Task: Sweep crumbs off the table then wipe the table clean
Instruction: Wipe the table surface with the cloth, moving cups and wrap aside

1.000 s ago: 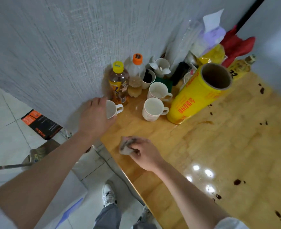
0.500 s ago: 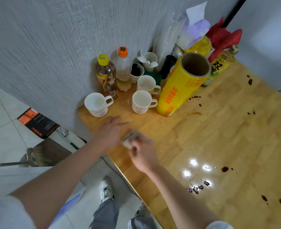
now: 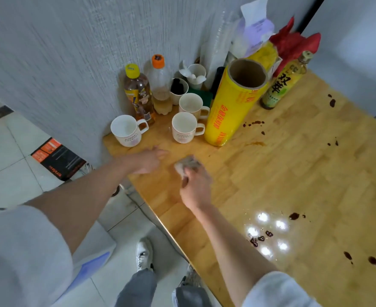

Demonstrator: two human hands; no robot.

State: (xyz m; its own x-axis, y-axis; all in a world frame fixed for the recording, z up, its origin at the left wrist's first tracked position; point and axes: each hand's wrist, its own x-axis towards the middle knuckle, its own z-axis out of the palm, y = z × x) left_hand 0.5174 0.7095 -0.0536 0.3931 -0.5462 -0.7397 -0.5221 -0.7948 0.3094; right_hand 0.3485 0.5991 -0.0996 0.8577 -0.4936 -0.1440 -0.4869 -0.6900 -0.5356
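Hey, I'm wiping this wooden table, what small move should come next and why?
Probably slide the right hand with its wad of cloth rightward toward the dark spots by the yellow roll; the wood under the cloth looks clean already.

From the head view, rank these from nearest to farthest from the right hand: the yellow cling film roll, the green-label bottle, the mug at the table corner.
Measured from the right hand:
1. Mug at the table corner, ahead and left.
2. Yellow cling film roll, ahead and right; its base is almost as near, a narrow call.
3. Green-label bottle, far back right.
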